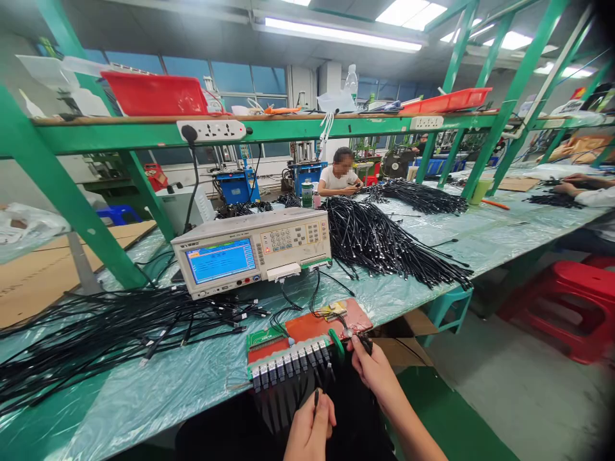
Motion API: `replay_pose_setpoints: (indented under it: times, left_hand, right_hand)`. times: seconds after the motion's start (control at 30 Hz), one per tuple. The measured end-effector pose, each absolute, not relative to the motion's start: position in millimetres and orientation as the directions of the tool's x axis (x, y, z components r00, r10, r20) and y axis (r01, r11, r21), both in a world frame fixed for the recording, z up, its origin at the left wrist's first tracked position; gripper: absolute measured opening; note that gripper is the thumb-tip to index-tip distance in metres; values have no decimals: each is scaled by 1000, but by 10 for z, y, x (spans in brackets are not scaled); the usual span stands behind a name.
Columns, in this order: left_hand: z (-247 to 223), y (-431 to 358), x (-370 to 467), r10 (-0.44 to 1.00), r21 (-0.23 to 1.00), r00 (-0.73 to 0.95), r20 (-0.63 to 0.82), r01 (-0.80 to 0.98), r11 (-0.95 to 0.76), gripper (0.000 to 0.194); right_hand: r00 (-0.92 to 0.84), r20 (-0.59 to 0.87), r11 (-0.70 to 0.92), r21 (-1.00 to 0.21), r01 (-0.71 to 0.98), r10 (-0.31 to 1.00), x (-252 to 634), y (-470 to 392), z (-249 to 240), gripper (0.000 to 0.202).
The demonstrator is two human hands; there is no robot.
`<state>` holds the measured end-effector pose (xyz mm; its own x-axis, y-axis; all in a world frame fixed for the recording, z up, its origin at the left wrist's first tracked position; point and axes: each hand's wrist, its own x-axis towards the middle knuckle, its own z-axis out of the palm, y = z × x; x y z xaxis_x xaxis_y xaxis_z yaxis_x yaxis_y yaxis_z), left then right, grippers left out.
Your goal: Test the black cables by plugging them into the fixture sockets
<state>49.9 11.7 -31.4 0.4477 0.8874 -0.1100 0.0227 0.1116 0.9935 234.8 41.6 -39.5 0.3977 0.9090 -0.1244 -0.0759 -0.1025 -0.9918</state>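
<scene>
My left hand (pixel 311 424) is closed around a black cable below the front edge of the test board. My right hand (pixel 373 366) pinches a black cable end (pixel 366 344) at the right end of that board, beside a green loop (pixel 336 344). Whether this end is plugged into anything cannot be made out. The orange test board (pixel 307 325) lies at the table edge, with a row of black cable plugs (pixel 283 371) seated along its front and their cables hanging down. Thin wires link the board to a bench tester (pixel 254 246) with a lit blue screen.
Loose black cables (pixel 120 339) spread over the left of the film-covered table (pixel 158 397). A large cable bundle (pixel 384 243) lies right of the tester. Green shelf posts (pixel 81 192) rise behind. A person (pixel 339 176) sits opposite; red stools (pixel 571 307) stand at right.
</scene>
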Motion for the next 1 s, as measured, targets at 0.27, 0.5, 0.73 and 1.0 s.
replay_pose_setpoints:
  times: [0.27, 0.5, 0.73, 1.0]
  left_hand:
    - [-298, 122, 518, 883, 980, 444, -153, -47, 194, 68]
    - [-354, 117, 521, 856, 966, 484, -179, -78, 246, 69]
    - [-319, 59, 526, 903, 995, 419, -94, 19, 95, 66]
    - [-206, 73, 454, 970, 999, 244, 18, -38, -10, 63]
  right_hand:
    - [429, -74, -50, -997, -66, 900, 2356, 405, -447, 73]
    - [470, 35, -18, -994, 109, 882, 2280, 90, -220, 55]
    - [198, 15, 11, -1000, 22, 980, 1953, -5, 20, 41]
    - [444, -51, 8, -992, -128, 895, 2280, 201, -368, 62]
